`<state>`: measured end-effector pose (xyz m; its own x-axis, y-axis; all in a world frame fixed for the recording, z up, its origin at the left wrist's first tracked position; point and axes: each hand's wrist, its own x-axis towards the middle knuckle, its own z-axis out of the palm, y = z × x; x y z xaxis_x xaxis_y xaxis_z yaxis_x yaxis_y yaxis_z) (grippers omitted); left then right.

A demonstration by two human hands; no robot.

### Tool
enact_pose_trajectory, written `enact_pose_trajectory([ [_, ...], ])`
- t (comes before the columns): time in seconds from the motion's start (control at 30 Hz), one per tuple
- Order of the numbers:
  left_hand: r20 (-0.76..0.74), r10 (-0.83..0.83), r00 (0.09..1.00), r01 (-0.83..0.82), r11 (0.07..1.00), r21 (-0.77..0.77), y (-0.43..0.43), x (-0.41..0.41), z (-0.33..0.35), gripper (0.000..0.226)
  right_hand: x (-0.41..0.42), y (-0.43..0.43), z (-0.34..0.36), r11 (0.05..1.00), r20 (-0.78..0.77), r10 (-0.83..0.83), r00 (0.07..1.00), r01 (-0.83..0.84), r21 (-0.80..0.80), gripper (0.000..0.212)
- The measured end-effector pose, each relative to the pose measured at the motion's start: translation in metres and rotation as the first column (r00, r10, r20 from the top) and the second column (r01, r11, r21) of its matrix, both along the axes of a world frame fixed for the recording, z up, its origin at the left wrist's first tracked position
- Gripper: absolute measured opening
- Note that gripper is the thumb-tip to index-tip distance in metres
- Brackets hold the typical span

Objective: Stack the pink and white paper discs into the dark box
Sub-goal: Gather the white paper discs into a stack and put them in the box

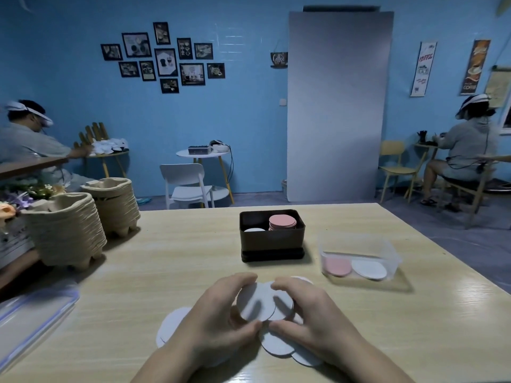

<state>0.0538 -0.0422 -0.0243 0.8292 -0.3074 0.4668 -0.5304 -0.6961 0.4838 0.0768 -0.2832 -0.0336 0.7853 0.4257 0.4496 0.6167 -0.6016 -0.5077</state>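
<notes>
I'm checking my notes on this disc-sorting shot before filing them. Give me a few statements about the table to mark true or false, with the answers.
1. A pink stack stands inside the dark box. True.
2. Both hands hold pink discs. False: the left hand and right hand hold white discs.
3. The clear container holds a pink disc and a white disc. True.
4. The clear container sits left of the dark box. False: it sits to its right.

Bare tabletop [179, 258] before dark box [272, 241] — clear tub [394, 257] near right, pulp-tray stacks [66, 230] far left.
</notes>
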Motion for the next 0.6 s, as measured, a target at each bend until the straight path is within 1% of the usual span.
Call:
enact_pose_trajectory([
  [0.07,0.002,-0.026,1.000,0.026,1.000,0.013,-0.0029,-0.0010,-0.0012,0.073,0.0008,-0.0008,-0.0035,0.999,0.010,0.027,1.000,-0.027,-0.028,0.062],
  [0.2,0.030,-0.031,0.999,0.030,0.999,0.026,-0.0046,-0.0024,-0.0020,0.072,0.0015,-0.0022,-0.0048,0.996,0.042,0.052,0.998,-0.049,-0.079,0.041],
  [0.27,0.035,-0.036,0.999,0.036,0.999,0.018,-0.0052,-0.0044,-0.0018,0.074,0.0004,-0.0019,-0.0042,0.995,0.051,0.058,0.997,-0.054,-0.084,0.037],
  [0.43,0.013,-0.032,0.999,0.032,0.999,-0.022,-0.0043,-0.0069,0.0007,0.077,-0.0015,-0.0024,-0.0020,1.000,0.076,0.014,0.997,-0.014,-0.006,0.035],
  [0.5,0.012,-0.006,1.000,0.006,0.999,-0.045,-0.0037,-0.0069,-0.0002,0.074,-0.0014,-0.0040,-0.0007,0.999,0.075,-0.001,0.997,-0.002,0.037,0.034],
  [0.6,0.019,0.002,1.000,-0.001,0.998,-0.067,-0.0041,-0.0073,0.0000,0.065,-0.0008,-0.0049,-0.0012,0.999,0.075,0.000,0.997,-0.004,0.050,0.033],
])
